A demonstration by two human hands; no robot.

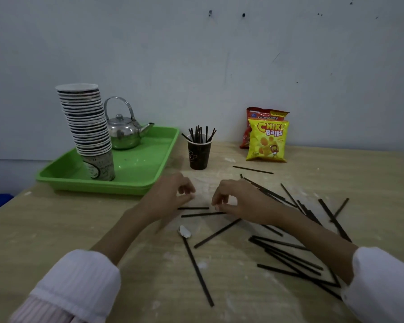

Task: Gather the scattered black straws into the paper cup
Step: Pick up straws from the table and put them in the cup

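Hands were recorded side by side, just nearer the viewer than the paper cup (199,155). Left hand (170,194) hovered with fingers loosely curled and no straw seen in it. Right hand (233,201) was curled, thumb down at the end of a short straw (203,214); whether it pinched that straw could not be told.

The table (56,229) carried everything. A green tray (145,169) lay left of the cup, bearing a tall leaning stack of cups (86,122) and a metal kettle (124,134). Two snack bags (267,141) stood right of the cup, against the wall. The cup itself stood upright with a number of straws already in it, fanned outward. Most loose straws (287,252) lay crossed, nearer than the cup and to its right, partly under the right forearm.

Risks, as judged: the cup looked light and top-heavy, so a knuckle or a straw pushed against its rim could tip it. Thin straws lying flat could slip from a pinch. The right sleeve could drag the heap towards the table edge.
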